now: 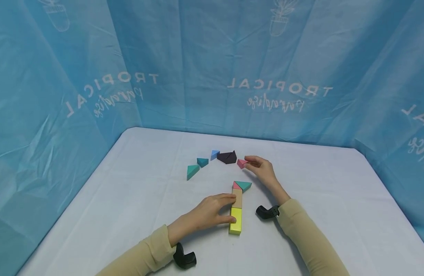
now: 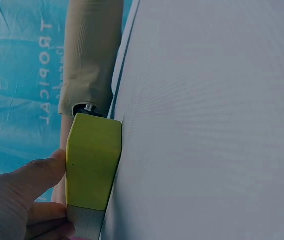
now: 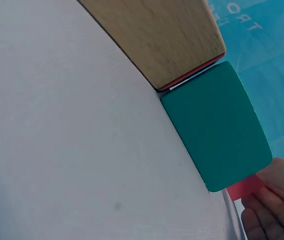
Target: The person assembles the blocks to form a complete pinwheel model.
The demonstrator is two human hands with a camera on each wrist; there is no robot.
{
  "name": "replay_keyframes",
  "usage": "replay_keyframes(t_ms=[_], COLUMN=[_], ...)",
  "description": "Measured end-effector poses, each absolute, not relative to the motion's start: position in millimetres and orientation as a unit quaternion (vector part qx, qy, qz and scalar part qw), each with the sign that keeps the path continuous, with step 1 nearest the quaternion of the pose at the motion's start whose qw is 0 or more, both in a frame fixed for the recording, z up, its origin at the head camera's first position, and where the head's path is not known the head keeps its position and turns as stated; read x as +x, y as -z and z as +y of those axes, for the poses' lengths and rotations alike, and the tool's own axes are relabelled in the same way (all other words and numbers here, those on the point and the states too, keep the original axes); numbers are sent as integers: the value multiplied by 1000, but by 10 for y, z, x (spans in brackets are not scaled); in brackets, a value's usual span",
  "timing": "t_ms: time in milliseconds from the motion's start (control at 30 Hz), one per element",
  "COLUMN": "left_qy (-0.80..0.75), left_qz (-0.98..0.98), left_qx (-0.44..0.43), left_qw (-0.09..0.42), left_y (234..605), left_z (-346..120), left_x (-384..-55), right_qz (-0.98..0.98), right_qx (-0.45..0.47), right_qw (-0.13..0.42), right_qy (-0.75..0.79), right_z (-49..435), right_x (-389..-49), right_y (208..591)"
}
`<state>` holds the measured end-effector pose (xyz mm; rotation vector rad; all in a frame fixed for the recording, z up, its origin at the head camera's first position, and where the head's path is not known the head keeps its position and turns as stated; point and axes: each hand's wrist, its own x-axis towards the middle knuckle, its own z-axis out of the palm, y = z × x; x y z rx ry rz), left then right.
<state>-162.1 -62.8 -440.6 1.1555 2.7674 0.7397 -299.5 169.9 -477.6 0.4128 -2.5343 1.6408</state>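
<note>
My left hand (image 1: 208, 212) rests against a row of blocks on the white table. Its thumb touches the yellow block (image 1: 235, 224) and its fingers touch the plain wooden block (image 1: 237, 201) beyond. In the left wrist view, thumb and fingers lie on the same side of the yellow block (image 2: 93, 162). At the row's far end a small pink triangle (image 1: 236, 185) sits beside a green triangle block (image 1: 244, 185). My right hand (image 1: 263, 170) pinches another pink triangular block (image 1: 241, 163) on the table farther back. In the right wrist view, the green block (image 3: 216, 127) partly hides that pink block (image 3: 245, 187).
Two dark blocks (image 1: 226, 157) lie together just left of the right hand's block. A light blue triangle (image 1: 214, 154), a teal triangle (image 1: 202, 162) and a green triangle (image 1: 192, 171) curve away to the left. Blue printed curtains (image 1: 212, 69) surround the white table (image 1: 129, 199).
</note>
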Motion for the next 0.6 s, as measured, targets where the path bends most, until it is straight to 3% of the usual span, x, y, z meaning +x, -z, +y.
replay_keyframes(t_ms=[600], left_qy=[-247], left_qz=[893], left_qx=[377], left_qw=[21], left_y=[4421], left_z=[-620], left_x=[-1619], right_qz=[-866], right_qx=[156], right_qw=[74], right_qy=[-469], right_z=[1691], right_x=[-2993], right_y=[4791])
